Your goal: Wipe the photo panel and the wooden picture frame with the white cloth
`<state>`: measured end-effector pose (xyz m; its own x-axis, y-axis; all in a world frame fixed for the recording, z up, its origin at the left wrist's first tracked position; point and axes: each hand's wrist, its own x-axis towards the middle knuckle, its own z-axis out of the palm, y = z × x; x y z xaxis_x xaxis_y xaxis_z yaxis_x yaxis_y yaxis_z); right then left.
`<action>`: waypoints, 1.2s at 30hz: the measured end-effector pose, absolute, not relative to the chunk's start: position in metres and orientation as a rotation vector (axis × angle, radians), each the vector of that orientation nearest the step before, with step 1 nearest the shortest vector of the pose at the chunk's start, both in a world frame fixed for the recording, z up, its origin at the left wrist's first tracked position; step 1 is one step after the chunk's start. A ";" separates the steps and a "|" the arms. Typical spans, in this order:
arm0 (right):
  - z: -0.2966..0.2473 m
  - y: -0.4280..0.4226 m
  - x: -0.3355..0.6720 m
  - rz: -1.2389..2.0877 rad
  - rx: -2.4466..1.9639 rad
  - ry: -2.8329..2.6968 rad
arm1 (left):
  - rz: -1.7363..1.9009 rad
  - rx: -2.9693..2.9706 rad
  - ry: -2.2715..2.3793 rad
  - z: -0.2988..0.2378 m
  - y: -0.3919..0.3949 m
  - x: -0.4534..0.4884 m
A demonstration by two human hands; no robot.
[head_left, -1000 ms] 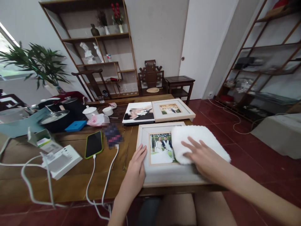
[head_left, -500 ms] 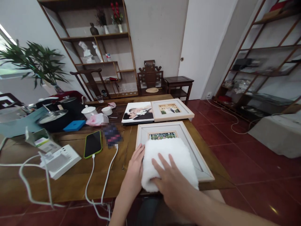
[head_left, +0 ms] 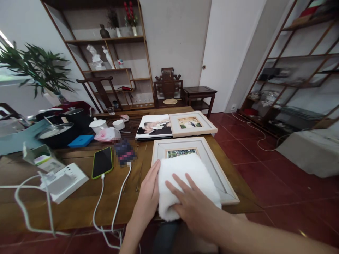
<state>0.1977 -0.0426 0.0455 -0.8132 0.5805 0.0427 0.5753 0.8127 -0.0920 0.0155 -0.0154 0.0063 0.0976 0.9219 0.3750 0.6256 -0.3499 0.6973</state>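
A folded white fluffy towel (head_left: 203,180) lies over the lower part of a framed photo (head_left: 226,187) with a pale wooden border. My right hand (head_left: 194,206) spreads its fingers on top of the towel, and its thumb tucks into the near fold. Along the towel's left side rests my left hand (head_left: 148,192), fingers stretched out together at the frame's left edge. Its palm side is hidden. Part of a small photo (head_left: 181,153) shows above the towel inside the frame.
Behind are a couple's photo print (head_left: 153,127) and another framed picture (head_left: 209,121). A phone (head_left: 102,162), white cables (head_left: 122,192), a power strip (head_left: 70,183), a blue box (head_left: 81,141) and a lidded pan (head_left: 54,134) stand left. The wooden table (head_left: 246,188) ends at the right.
The towel and my right hand have shifted slightly left and toward me across the frame. My left hand stays by its left edge. The whole view has turned slightly.
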 end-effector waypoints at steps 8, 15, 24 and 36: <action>0.057 0.042 0.183 -0.083 -1.202 -2.908 | 1.105 2.181 1.502 0.000 -0.015 0.015; 0.078 0.096 0.188 -0.403 -1.187 -2.711 | 1.043 2.195 1.533 -0.001 -0.017 0.018; 0.050 0.082 0.218 -0.256 -0.999 -2.942 | 1.050 2.249 1.441 -0.003 -0.013 0.011; 0.058 0.083 0.304 -0.466 -1.303 -2.712 | 1.066 2.247 1.485 -0.006 -0.012 0.011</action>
<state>0.3041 0.0828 0.0577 -0.6300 0.7457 0.2170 0.7753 0.5879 0.2309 0.0113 -0.0123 -0.0063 0.2154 0.8727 0.4382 0.6944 -0.4523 0.5596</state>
